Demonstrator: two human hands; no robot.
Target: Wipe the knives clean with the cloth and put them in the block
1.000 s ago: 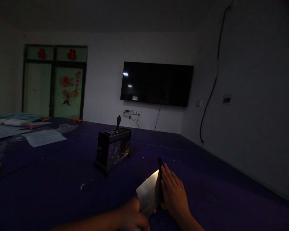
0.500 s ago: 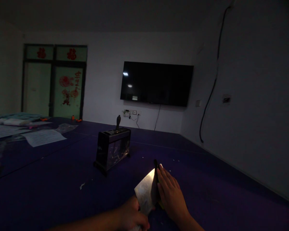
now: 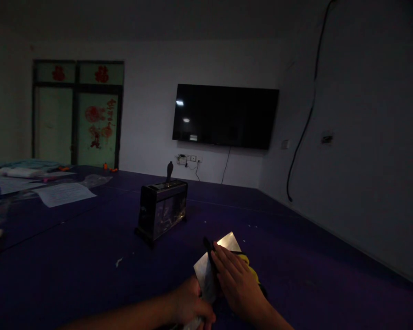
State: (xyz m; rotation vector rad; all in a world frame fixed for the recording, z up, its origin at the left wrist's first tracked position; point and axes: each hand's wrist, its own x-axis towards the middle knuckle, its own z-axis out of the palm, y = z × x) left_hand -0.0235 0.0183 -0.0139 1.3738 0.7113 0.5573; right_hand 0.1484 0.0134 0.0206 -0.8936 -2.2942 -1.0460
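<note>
My left hand (image 3: 189,302) is closed round the pale handle of a cleaver (image 3: 203,271), low at the front of the table. Its broad, shiny blade points up and away, with light glinting near the tip. Across the blade lies my right hand (image 3: 236,284), fingers together, pressing a black and yellow thing (image 3: 249,266) against the metal. Most of that thing is hidden under the palm, so its kind does not show. Beyond the hands stands a dark box-shaped knife block (image 3: 163,206) with clear sides; a black handle (image 3: 170,172) sticks up from its top.
Papers (image 3: 65,194), clear plastic wrap (image 3: 98,180) and a folded cloth lie on the left of the purple tabletop (image 3: 99,266). White scraps (image 3: 119,261) are scattered about. A television (image 3: 225,117) hangs on the far wall; a black cable (image 3: 301,142) runs down the right wall.
My right hand and the black and yellow thing have shifted left over the blade and tilted. More yellow shows, and the blade's tip now appears beyond my fingers. My left hand stays on the handle.
</note>
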